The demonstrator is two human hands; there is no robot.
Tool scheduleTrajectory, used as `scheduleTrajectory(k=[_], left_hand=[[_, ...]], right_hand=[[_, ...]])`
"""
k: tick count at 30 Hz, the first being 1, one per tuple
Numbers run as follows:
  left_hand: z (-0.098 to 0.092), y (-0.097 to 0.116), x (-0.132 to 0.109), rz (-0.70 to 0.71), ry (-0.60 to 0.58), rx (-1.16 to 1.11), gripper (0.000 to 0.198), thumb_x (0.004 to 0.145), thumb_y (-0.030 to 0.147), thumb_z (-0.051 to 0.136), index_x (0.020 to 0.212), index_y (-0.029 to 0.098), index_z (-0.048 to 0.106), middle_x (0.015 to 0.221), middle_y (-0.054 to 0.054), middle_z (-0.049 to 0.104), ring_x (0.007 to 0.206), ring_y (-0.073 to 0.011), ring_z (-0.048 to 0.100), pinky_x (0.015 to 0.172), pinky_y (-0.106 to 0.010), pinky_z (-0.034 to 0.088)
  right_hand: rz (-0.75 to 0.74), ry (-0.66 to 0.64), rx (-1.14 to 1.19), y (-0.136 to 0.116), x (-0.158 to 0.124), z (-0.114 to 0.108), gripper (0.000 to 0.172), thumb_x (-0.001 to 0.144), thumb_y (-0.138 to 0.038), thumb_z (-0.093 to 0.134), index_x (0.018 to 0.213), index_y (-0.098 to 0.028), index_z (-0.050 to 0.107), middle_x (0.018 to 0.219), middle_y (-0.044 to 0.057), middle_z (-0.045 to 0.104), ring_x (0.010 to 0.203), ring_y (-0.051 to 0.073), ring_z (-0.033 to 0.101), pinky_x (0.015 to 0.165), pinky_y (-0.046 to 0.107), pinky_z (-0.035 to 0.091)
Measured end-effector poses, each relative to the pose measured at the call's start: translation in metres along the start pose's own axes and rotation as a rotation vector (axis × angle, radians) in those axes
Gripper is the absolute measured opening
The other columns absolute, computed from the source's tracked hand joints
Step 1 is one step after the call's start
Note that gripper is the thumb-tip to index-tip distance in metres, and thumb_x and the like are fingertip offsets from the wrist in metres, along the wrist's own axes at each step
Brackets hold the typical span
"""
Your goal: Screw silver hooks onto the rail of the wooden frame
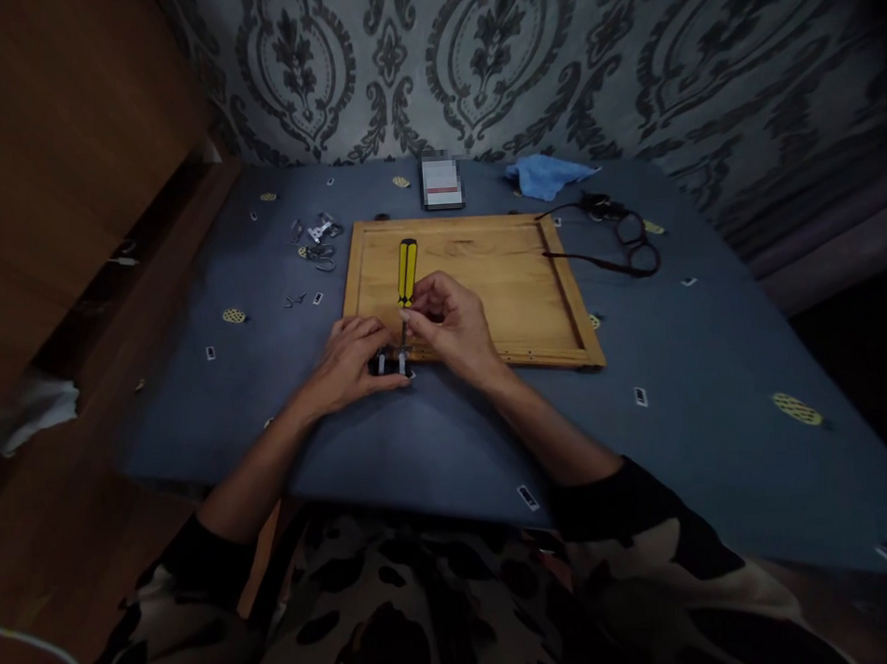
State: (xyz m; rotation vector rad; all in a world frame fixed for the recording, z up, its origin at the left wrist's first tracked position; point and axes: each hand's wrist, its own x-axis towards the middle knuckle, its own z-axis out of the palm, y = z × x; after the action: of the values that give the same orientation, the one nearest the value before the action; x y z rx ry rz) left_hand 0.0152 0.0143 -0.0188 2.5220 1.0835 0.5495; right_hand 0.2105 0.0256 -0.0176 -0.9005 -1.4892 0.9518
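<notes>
A wooden framed panel [478, 290] lies flat on the table, its recessed side up. At its near left edge, my left hand [356, 362] is closed around a small black piece with silvery parts [389, 364], thumb along the near side and fingers above. I cannot make out exactly what this piece is. My right hand [454, 326] pinches a screwdriver [408, 271] low down, near where the shaft leaves the yellow and black handle. The screwdriver stands almost upright, handle up, with its shaft pointing down at the silvery part. Its tip is hard to see.
Left of the panel lie small metal hardware pieces [322, 229] and a few tiny screw-like bits [295, 300]. Eyeglasses [638, 250] rest at the right, one temple over the panel. Behind are a blurred box [441, 182] and a blue cloth [550, 175], near the patterned wall [487, 59].
</notes>
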Motion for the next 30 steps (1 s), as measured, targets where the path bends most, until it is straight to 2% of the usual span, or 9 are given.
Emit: scheduleTrajectory(k=[7,18,24,30], left_hand=[[-0.002,0.001,0.001,-0.010,-0.027,0.008,0.048,0.088,0.063,0.075,0.111,0.021,0.071,0.105,-0.005,0.067,0.104,-0.0273,0.061,0.098,-0.042,0.041],[0.000,-0.002,0.000,-0.008,0.003,-0.005,0.048,0.087,0.064,0.074,0.108,0.022,0.072,0.103,-0.004,0.068,0.103,-0.0266,0.060,0.098,-0.041,0.041],[-0.001,-0.002,0.000,-0.027,-0.011,0.002,0.047,0.088,0.064,0.073,0.108,0.022,0.071,0.104,-0.004,0.067,0.104,-0.0267,0.060,0.100,-0.042,0.041],[-0.003,-0.001,0.001,-0.015,-0.017,-0.017,0.046,0.087,0.062,0.074,0.109,0.021,0.071,0.106,-0.005,0.068,0.106,-0.0265,0.061,0.101,-0.042,0.041]], right_hand=[[-0.040,0.003,-0.091,-0.004,-0.005,-0.006,0.025,0.084,-0.031,0.071,0.104,-0.025,0.057,0.078,-0.004,0.060,0.067,0.015,0.061,0.063,0.032,0.051],[0.000,-0.058,-0.075,-0.010,-0.004,-0.010,0.019,0.083,-0.030,0.067,0.098,-0.024,0.057,0.092,0.002,0.066,0.077,0.019,0.064,0.070,0.037,0.056],[-0.029,-0.088,-0.120,-0.015,-0.005,-0.014,0.025,0.088,-0.040,0.073,0.103,-0.025,0.061,0.086,0.000,0.065,0.073,0.018,0.060,0.065,0.034,0.054],[-0.029,-0.129,-0.070,-0.019,-0.006,-0.019,0.034,0.097,-0.057,0.065,0.097,-0.023,0.062,0.077,-0.001,0.060,0.068,0.016,0.061,0.065,0.033,0.053]])
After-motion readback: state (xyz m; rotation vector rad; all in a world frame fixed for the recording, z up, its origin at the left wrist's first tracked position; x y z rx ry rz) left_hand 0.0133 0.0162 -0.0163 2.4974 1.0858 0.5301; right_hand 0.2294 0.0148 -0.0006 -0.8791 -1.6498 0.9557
